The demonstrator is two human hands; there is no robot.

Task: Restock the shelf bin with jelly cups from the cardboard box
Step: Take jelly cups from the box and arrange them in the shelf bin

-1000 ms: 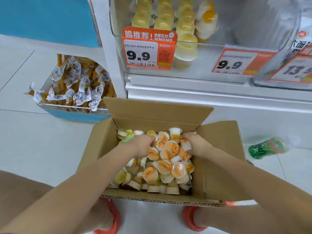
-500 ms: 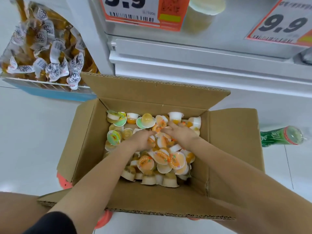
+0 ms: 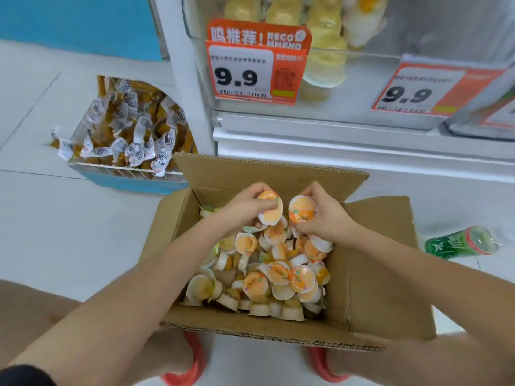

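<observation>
Fingers [image 3: 257, 190] of the left hand [image 3: 245, 207] and right hand [image 3: 324, 215] are curled around bunched jelly cups [image 3: 302, 210], raised over the cardboard box [image 3: 376, 274]. Overfull handfuls could spill onto the floor before reaching the shelf bin [image 3: 348, 107].

Probably a shop: orange price tags [image 3: 256, 66] front a stocked shelf bin [image 3: 320, 59].

I see a pale tiled floor [image 3: 55, 232], a white shelf unit [image 3: 348, 151] with orange price tags [image 3: 256, 68], and a blue wall [image 3: 75, 20] behind
</observation>
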